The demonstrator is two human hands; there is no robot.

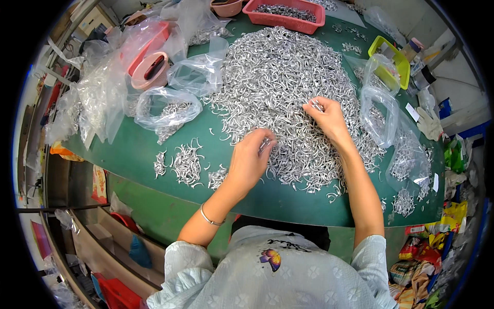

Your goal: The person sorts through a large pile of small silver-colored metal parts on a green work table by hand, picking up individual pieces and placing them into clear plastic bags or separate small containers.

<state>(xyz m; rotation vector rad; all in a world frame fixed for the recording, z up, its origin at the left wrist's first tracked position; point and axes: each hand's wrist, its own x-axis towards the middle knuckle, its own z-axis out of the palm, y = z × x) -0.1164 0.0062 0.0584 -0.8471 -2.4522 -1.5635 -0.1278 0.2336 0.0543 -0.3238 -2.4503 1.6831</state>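
Observation:
A large heap of small curved silver metal pieces [288, 67] covers the middle of the green table [206, 136]. At the heap's near left edge, my left hand [250, 153] is closed, with some metal pieces showing between its fingers. My right hand [329, 119] is over the heap's right side, its fingers and thumb bent around a few of the same pieces. Left of my left hand lie small separate piles: a larger one [187, 165], a little one [160, 165] and another [217, 177] beside my forearm.
Clear plastic bags with pieces lie on the left [167, 110] and right [406, 157]. A pink bowl [146, 80] holds a red-and-black tool. A pink tray [285, 23] of pieces stands at the back, a lime-green basket [404, 67] at the far right. Below left are open drawers [110, 242].

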